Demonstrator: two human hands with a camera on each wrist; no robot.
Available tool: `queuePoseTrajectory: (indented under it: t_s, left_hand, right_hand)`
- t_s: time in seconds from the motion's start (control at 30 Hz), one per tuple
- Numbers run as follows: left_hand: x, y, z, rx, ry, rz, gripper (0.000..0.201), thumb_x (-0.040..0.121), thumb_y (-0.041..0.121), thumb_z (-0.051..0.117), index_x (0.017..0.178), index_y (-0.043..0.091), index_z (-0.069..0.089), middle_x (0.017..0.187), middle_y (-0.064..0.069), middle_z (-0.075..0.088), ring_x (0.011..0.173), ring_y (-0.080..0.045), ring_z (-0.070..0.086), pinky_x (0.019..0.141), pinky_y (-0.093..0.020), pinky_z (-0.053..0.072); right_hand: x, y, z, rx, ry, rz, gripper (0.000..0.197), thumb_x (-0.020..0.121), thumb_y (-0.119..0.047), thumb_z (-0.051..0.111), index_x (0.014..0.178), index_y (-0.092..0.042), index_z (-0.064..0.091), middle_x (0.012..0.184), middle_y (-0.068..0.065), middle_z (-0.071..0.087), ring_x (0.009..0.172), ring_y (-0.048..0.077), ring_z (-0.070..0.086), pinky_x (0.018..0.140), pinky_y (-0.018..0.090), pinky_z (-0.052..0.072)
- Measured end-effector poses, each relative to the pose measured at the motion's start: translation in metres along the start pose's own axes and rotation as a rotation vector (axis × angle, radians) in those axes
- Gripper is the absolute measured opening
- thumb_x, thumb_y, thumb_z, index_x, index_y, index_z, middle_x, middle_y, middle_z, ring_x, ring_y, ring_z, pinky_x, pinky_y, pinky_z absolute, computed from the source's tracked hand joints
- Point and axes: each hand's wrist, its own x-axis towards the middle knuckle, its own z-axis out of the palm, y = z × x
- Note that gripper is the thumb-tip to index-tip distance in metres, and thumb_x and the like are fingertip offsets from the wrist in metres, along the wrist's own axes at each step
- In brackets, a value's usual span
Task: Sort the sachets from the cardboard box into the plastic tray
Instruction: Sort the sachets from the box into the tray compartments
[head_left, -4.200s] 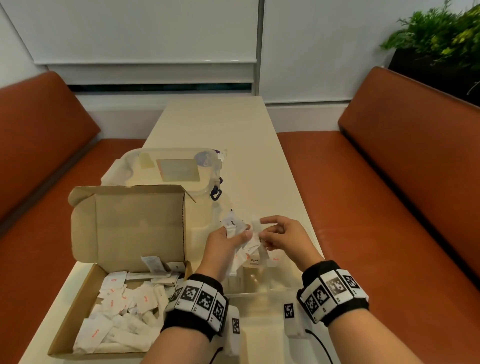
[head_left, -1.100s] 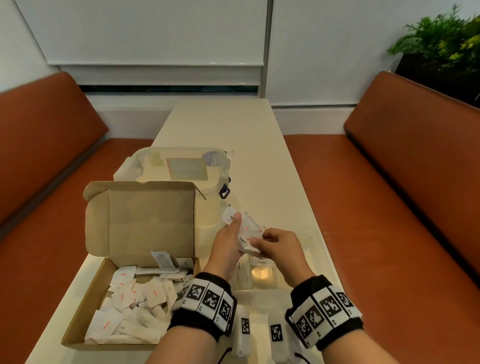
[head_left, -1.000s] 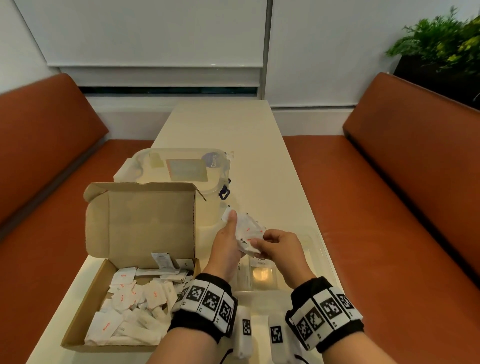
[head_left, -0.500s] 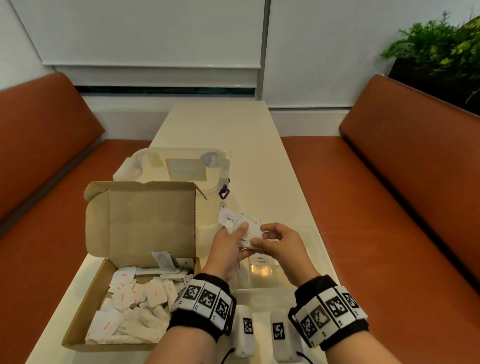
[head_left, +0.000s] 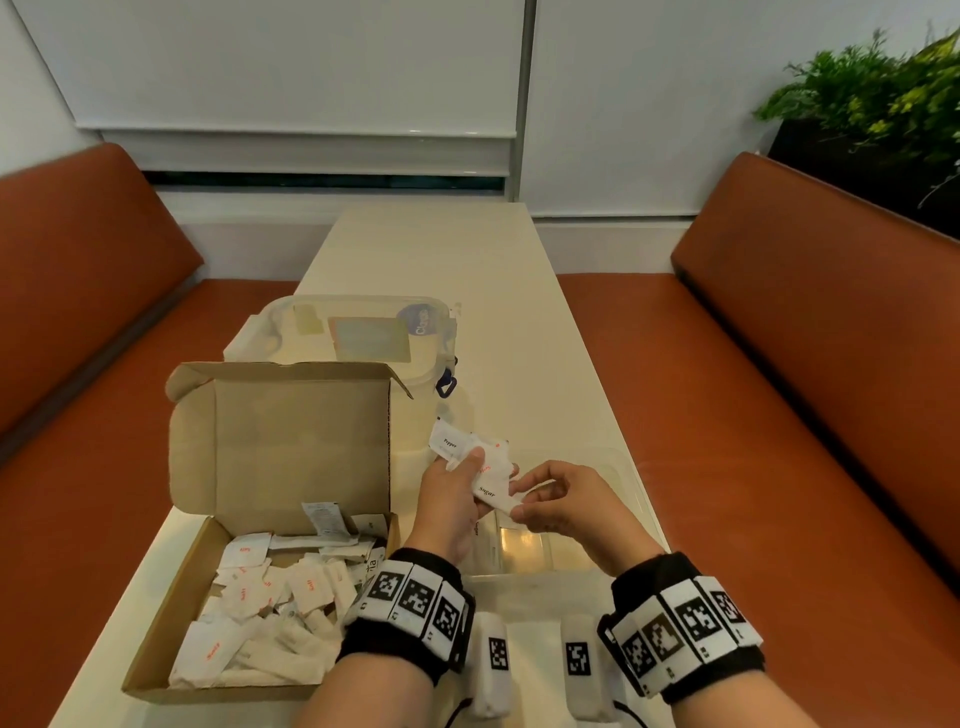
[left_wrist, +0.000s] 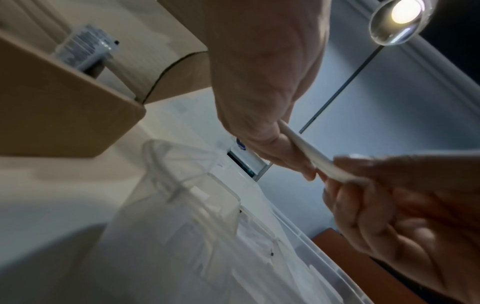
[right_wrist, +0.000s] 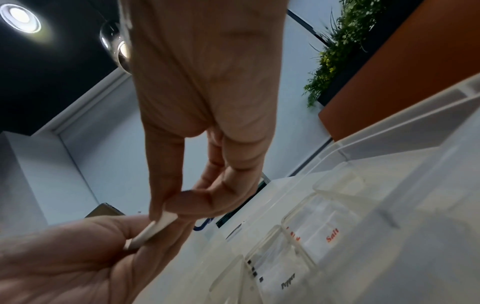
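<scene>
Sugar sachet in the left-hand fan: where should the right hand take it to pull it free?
Pinch the Sugar sachet by its free lower corner, coming from the right. The left hand clamps the upper ends, and the right hand already pinches there.

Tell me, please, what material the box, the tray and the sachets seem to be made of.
Box: brown cardboard, matte, with folded flaps.
Tray: clear plastic, slightly glossy; sachets show through its dividers.
Sachets: probably white paper, matte and creased, though a coated lining cannot be ruled out.

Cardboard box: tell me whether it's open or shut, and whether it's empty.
Open and not empty. The cardboard box has its lid flap standing upright at the back, and many white sachets lie loose across its floor.
</scene>
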Motion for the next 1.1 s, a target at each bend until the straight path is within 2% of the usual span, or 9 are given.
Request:
queuePoseTrajectory:
  t_s: [0.17, 0.27, 0.37, 0.5, 0.63, 0.73, 0.87, 1.0, 1.1]
  left_hand:
    - [0.0, -0.002, 0.001, -0.024, 0.018, 0.008, 0.028, 0.098, 0.012, 0.046, 0.125, 0.005, 0.051, 0.111, -0.022, 0.066, 0.09, -0.029, 0.068, 0.064, -0.032, 0.056]
    - [0.002, 0.001, -0.004, -0.093, 0.071, 0.053, 0.027, 0.099, 0.009, 0.043, 0.125, 0.005, 0.05, 0.108, -0.023, 0.065, 0.089, -0.032, 0.067, 0.074, -0.039, 0.056]
    - [0.006, 0.003, -0.01, -0.102, 0.13, 0.087, 0.026, 0.098, 0.006, 0.044, 0.124, 0.005, 0.05, 0.1, -0.011, 0.064, 0.087, -0.026, 0.065, 0.079, -0.041, 0.055]
    - [0.001, 0.001, -0.005, -0.074, -0.024, 0.041, 0.024, 0.097, 0.005, 0.045, 0.12, 0.001, 0.052, 0.108, -0.017, 0.066, 0.092, -0.029, 0.067, 0.065, -0.03, 0.059]
    - [-0.006, 0.004, 0.001, 0.005, -0.246, -0.007, 0.024, 0.097, 0.008, 0.048, 0.114, -0.005, 0.057, 0.091, -0.015, 0.073, 0.079, -0.022, 0.071, 0.066, -0.027, 0.057]
    - [-0.009, 0.007, 0.001, 0.085, -0.335, -0.05, 0.025, 0.096, 0.009, 0.05, 0.113, -0.006, 0.058, 0.088, -0.016, 0.072, 0.073, -0.022, 0.07, 0.065, -0.027, 0.057]
    - [-0.01, 0.007, -0.002, 0.09, -0.344, -0.055, 0.027, 0.096, 0.006, 0.049, 0.119, -0.006, 0.058, 0.091, -0.018, 0.07, 0.077, -0.021, 0.07, 0.064, -0.026, 0.056]
    - [-0.009, 0.01, -0.004, 0.083, -0.341, -0.037, 0.024, 0.095, 0.008, 0.051, 0.116, 0.003, 0.063, 0.092, -0.011, 0.073, 0.075, -0.017, 0.069, 0.064, -0.024, 0.056]
    - [-0.007, 0.012, -0.006, 0.053, -0.301, -0.023, 0.021, 0.095, 0.007, 0.051, 0.111, 0.004, 0.064, 0.089, -0.012, 0.073, 0.067, -0.018, 0.068, 0.063, -0.024, 0.057]
  right_hand:
    - [0.0, -0.001, 0.007, -0.08, -0.01, -0.006, 0.022, 0.073, -0.004, 0.077, 0.089, 0.0, 0.061, 0.071, 0.014, 0.064, 0.057, 0.016, 0.061, 0.056, 0.023, 0.052]
    - [-0.002, 0.001, -0.003, -0.143, -0.052, 0.01, 0.017, 0.078, -0.006, 0.073, 0.094, -0.01, 0.07, 0.08, 0.009, 0.069, 0.063, 0.011, 0.063, 0.058, 0.019, 0.05]
    - [-0.005, 0.005, -0.02, 0.058, -0.007, -0.002, 0.015, 0.086, -0.005, 0.063, 0.094, -0.015, 0.071, 0.088, 0.005, 0.072, 0.069, 0.01, 0.067, 0.064, 0.017, 0.053]
    - [0.0, 0.008, -0.026, 0.273, 0.115, -0.027, 0.009, 0.09, -0.006, 0.059, 0.087, -0.008, 0.067, 0.079, 0.005, 0.068, 0.069, 0.012, 0.064, 0.065, 0.02, 0.055]
    - [0.005, 0.011, -0.016, 0.129, 0.111, -0.071, 0.006, 0.086, -0.007, 0.065, 0.09, -0.002, 0.066, 0.075, 0.004, 0.069, 0.066, 0.01, 0.065, 0.061, 0.019, 0.052]
    - [0.005, 0.012, -0.011, -0.033, 0.077, -0.102, 0.01, 0.084, 0.0, 0.063, 0.085, -0.008, 0.069, 0.07, 0.001, 0.069, 0.064, 0.01, 0.063, 0.063, 0.019, 0.051]
    - [0.005, 0.009, -0.004, -0.198, 0.057, -0.129, 0.027, 0.081, 0.008, 0.054, 0.078, -0.014, 0.069, 0.063, -0.006, 0.066, 0.06, 0.005, 0.059, 0.064, 0.019, 0.05]
    - [0.006, 0.008, 0.002, -0.156, 0.083, -0.132, 0.02, 0.084, 0.004, 0.057, 0.077, -0.013, 0.066, 0.068, 0.003, 0.066, 0.065, 0.015, 0.061, 0.067, 0.023, 0.053]
    - [0.007, 0.01, 0.004, -0.145, 0.075, -0.122, 0.012, 0.083, -0.003, 0.066, 0.075, -0.012, 0.066, 0.069, 0.003, 0.065, 0.065, 0.014, 0.061, 0.066, 0.024, 0.053]
